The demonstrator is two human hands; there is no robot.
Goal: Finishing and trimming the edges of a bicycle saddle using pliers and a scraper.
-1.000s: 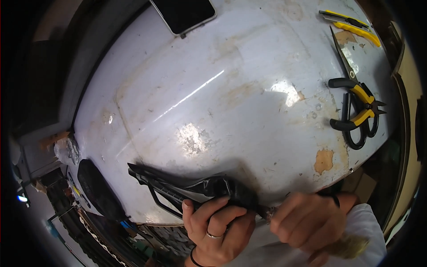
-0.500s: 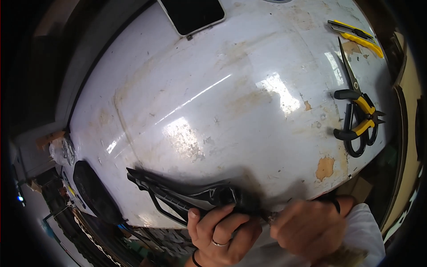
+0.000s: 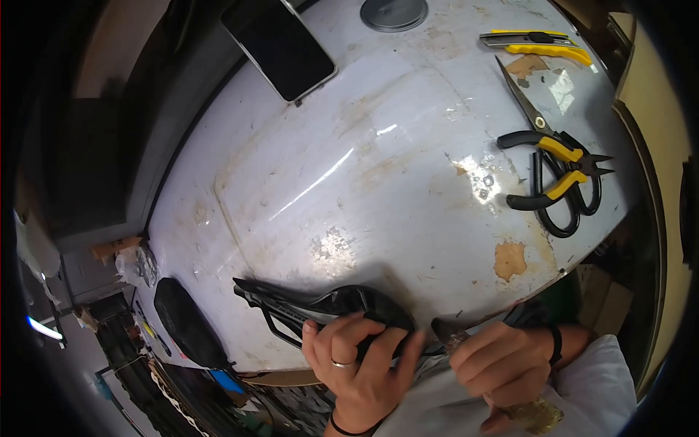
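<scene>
Table (image 3: 422,240): black piece (image 3: 353,297) at its near edge. Left hand (image 3: 364,360) curled over piece, gripping. Right hand (image 3: 502,364), same edge, farther right, fisted round worn tool (image 3: 445,333); tip now pulled clear of piece, work seems paused.

At the bottom centre, my left hand (image 3: 364,370) grips a black, pointed piece (image 3: 353,297) against the white table (image 3: 408,204). Just right of it, my right hand (image 3: 504,364) is closed round a worn tool (image 3: 446,333), its dark end pointing up-left. At right, pliers (image 3: 570,185) lie over scissors (image 3: 539,120), below a yellow cutter (image 3: 547,51). A phone (image 3: 284,54) lies upper left of centre, a grey disc (image 3: 394,12) top centre, and a black case (image 3: 187,324) lower left.
</scene>
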